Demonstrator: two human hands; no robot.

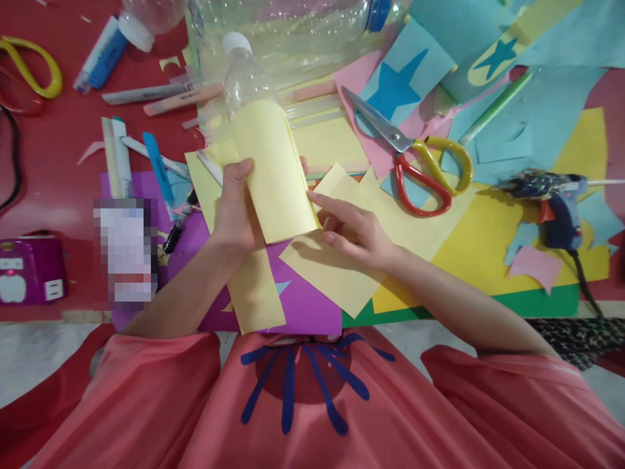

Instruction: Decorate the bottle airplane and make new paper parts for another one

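Note:
A clear plastic bottle (247, 81) with a white cap leans up and to the left, its body wrapped in pale yellow paper (274, 172). My left hand (236, 212) is closed round the left side of the wrapped bottle, thumb on the paper. At the paper's lower right edge, the index fingertip of my right hand (355, 229) touches the wrap; its other fingers are loosely curled and hold nothing. Loose pale yellow sheets (349, 277) lie below and to the right of the bottle. A yellow strip (256, 286) lies under my left wrist.
Open scissors (403, 143) with red and yellow handles lie right of the bottle. Farther right rests a glue gun (561, 208). Markers (185, 98) and a phone (127, 254) are at the left. More clear bottles (303, 32) lie at the back, beside star-decorated paper (398, 81).

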